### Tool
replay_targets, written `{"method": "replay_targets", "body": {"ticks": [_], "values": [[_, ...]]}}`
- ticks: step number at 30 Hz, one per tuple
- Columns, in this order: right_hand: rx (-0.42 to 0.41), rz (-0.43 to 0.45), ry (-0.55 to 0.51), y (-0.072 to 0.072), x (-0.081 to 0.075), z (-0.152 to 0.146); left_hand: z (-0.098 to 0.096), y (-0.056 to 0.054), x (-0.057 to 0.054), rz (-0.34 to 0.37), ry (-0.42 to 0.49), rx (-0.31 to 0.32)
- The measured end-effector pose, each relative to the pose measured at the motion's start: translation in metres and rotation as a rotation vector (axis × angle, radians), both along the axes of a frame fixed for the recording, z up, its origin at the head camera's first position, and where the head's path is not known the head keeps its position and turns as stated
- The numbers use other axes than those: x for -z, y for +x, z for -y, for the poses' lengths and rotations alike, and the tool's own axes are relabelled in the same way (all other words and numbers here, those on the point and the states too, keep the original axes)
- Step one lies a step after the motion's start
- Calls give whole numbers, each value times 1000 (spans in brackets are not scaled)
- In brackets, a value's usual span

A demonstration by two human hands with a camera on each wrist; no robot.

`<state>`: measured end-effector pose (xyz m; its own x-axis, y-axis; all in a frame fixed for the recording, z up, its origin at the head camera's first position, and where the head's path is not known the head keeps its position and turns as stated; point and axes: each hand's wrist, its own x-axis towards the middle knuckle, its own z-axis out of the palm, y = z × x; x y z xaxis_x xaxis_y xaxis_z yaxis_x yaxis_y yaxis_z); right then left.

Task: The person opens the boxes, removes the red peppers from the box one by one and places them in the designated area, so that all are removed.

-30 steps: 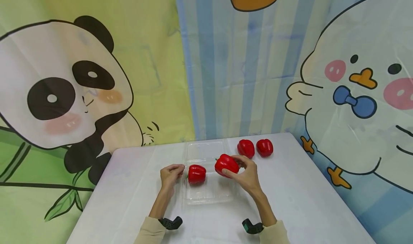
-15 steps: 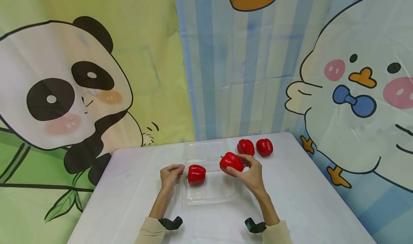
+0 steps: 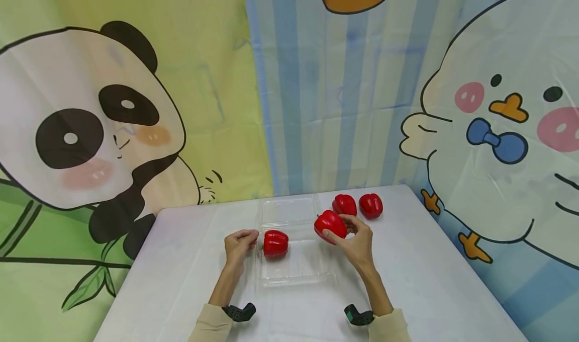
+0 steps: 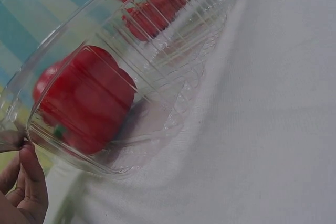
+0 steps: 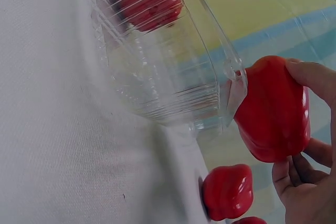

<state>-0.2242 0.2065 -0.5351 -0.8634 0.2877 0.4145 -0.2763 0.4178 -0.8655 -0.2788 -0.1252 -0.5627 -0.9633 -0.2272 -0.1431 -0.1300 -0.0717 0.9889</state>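
Note:
My right hand (image 3: pixel 360 241) grips a red bell pepper (image 3: pixel 330 225) between thumb and fingers, above the right rim of a clear plastic container (image 3: pixel 300 266). In the right wrist view the held pepper (image 5: pixel 273 108) hangs beside the container's corner. My left hand (image 3: pixel 239 246) pinches the container's left rim with thumb and fingertips, as the left wrist view shows at the left edge. Inside the container, on its left side, lies another red bell pepper (image 3: pixel 275 244), seen through the clear wall in the left wrist view (image 4: pixel 89 98).
The container's clear lid (image 3: pixel 288 212) lies open behind it. Two more red bell peppers, one nearer (image 3: pixel 345 205) and one to its right (image 3: pixel 371 206), rest on the white table (image 3: pixel 420 281) at the back right. A cartoon-print curtain (image 3: pixel 307 105) hangs behind the table.
My right hand has moved to the right with the bell pepper, from over the container toward its right rim. The left hand stays at the left rim.

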Motion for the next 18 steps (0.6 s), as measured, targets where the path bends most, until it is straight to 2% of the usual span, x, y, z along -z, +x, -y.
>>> {"method": "replay_targets", "body": {"ticks": [6,18], "values": [[34,4,-22,0,1,-2,0,0,-1,9,-3,-7],[153,30,-60,0,8,-5,-2,1,-1,0,4,-8]]}}
